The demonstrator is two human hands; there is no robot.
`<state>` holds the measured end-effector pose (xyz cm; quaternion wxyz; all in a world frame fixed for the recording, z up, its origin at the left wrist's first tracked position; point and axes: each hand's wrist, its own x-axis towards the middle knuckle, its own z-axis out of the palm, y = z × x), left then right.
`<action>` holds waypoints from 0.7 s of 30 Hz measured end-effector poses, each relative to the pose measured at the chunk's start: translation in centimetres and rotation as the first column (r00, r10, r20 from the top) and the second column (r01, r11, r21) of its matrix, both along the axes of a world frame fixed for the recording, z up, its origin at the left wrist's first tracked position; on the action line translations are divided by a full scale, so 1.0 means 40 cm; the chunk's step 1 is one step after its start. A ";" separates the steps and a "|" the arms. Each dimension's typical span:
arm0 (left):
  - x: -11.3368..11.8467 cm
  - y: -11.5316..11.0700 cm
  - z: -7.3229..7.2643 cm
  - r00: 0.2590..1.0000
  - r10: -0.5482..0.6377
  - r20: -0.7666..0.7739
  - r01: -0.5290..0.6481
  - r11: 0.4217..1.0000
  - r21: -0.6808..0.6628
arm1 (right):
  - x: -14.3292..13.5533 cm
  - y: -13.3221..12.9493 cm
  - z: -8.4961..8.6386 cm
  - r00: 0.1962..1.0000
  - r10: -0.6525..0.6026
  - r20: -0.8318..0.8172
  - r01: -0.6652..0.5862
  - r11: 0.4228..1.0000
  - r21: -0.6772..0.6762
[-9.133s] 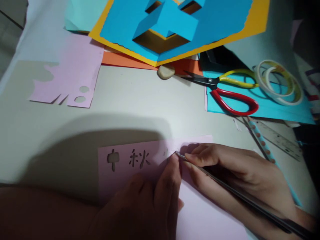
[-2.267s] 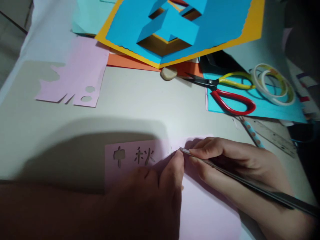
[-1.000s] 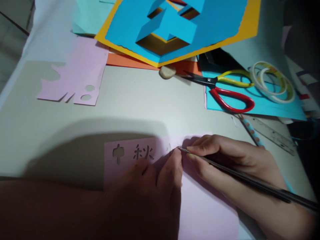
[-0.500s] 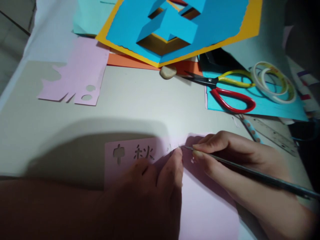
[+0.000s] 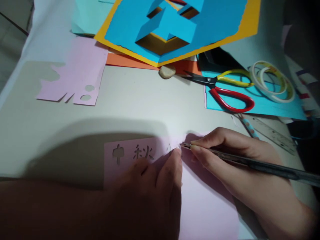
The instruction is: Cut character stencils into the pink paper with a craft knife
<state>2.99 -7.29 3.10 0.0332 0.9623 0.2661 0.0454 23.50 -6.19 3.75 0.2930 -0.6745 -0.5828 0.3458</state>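
Note:
A pink sheet lies at the bottom centre, with two cut-out characters near its top edge at left and small marks or cuts right of them. My left hand rests on the sheet in shadow, fingers bent together, its fingertip pressing beside the small cuts; nothing else shows in it. A thin dark craft knife is pinched in my right hand between thumb and forefinger. Its tip touches or nearly touches the sheet just right of my left fingertip.
A blue and yellow pop-up card stands at the top. Scissors, tape rolls, a small stone and a ruler lie behind and right. A cut pink scrap lies at the upper left.
My right hand has rolled the knife slightly and lifted its rear end, with the tip still by my left fingertip. My left hand has hardly moved.

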 end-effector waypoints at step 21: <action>-0.005 0.002 -0.013 0.997 0.006 0.073 -0.006 1.000 0.005 | -0.009 0.007 0.008 0.992 -0.022 -0.128 0.017 0.999 -0.041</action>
